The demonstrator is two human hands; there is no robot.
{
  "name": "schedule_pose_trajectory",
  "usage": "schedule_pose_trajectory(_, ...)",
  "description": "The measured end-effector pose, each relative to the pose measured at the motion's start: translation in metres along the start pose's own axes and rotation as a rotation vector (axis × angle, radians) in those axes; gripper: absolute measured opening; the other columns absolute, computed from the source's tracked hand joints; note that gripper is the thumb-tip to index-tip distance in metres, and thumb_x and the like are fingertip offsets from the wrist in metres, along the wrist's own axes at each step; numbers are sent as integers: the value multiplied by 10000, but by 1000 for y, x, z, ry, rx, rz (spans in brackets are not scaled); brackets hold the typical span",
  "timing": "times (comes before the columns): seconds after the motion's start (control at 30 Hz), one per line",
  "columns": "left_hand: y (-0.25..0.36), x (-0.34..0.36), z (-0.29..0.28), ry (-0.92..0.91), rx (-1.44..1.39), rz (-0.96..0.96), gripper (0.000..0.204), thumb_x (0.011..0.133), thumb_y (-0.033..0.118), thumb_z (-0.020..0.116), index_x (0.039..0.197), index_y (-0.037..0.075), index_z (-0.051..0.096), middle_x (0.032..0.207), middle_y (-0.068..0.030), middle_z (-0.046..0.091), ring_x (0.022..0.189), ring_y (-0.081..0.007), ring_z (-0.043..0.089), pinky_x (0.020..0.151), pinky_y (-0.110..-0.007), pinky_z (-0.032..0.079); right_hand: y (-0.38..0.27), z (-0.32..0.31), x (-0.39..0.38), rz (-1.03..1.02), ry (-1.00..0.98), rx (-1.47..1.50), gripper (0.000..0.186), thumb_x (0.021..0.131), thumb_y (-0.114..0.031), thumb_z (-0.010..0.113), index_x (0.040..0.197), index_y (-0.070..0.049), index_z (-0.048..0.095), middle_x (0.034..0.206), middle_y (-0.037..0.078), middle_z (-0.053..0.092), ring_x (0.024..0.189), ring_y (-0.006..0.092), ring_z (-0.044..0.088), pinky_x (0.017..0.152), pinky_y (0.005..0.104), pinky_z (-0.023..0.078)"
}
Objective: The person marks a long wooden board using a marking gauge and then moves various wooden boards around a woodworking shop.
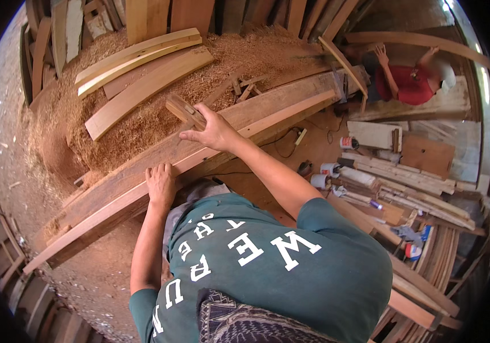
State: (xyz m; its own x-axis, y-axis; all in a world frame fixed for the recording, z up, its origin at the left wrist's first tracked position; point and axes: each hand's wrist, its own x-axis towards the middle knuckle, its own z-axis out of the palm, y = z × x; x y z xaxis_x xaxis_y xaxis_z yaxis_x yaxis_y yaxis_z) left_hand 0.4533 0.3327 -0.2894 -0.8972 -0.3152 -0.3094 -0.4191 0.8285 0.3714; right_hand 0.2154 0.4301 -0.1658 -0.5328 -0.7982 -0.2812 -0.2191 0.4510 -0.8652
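Note:
My right hand is closed round a short brown wooden block tool with a piece crossing it. Its thumb points back over a wide dark board, and I cannot make out the tool's exact kind. Bent fingers of my left hand grip the upper edge of a long, light wooden strip. That strip runs along the near side of the wide board, from lower left to upper right, in front of my body.
Sawdust and shavings heap beyond the board, with curved wood pieces on them. A person in red sits at the far right by a curved plank. Paint cans and stacked lumber lie right. A cable crosses the floor.

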Motion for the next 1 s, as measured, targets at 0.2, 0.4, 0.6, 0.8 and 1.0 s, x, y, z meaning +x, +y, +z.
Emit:
schedule_pose_trajectory(0.2,-6,-27,-13,127,20,30,319,856,175,739,1138,78,626,1127,-124,685,1171,-307,632,1128,-526,371,12,-18,-62,186,97,56,1098,759,-584,893,1507,52,402,1412,277,566,1343,331,538,1114,423,459)
schedule_pose_trajectory(0.4,-77,-78,-22,198,104,-104,198,898,108,665,1090,119,618,1069,-91,686,1125,-281,649,1123,-589,341,18,-55,-82,182,118,-24,1016,794,-527,883,1507,31,422,1398,265,604,1298,312,591,1068,420,489)
schedule_pose_trajectory(0.6,-194,-150,-16,166,215,-364,98,957,111,621,1046,141,595,1070,-59,674,1130,-260,648,1136,-682,310,48,-55,-84,73,160,-230,883,817,-465,874,1438,27,485,1329,245,657,1255,320,628,1036,427,502)
schedule_pose_trajectory(0.8,-245,-194,-11,257,335,-538,208,938,48,589,1130,129,595,1228,-57,656,1337,-255,548,1164,-678,285,48,-63,-80,86,43,-253,944,795,-517,875,1484,-14,470,1345,284,637,1279,373,613,1062,436,484)
schedule_pose_trajectory(1.0,-184,-165,-7,377,337,-764,609,888,-15,594,1479,102,505,1583,-108,486,1503,-325,400,1196,-642,284,79,-135,-73,76,-10,-266,804,897,-486,795,1481,-25,490,1304,243,663,1229,330,639,1041,419,497)
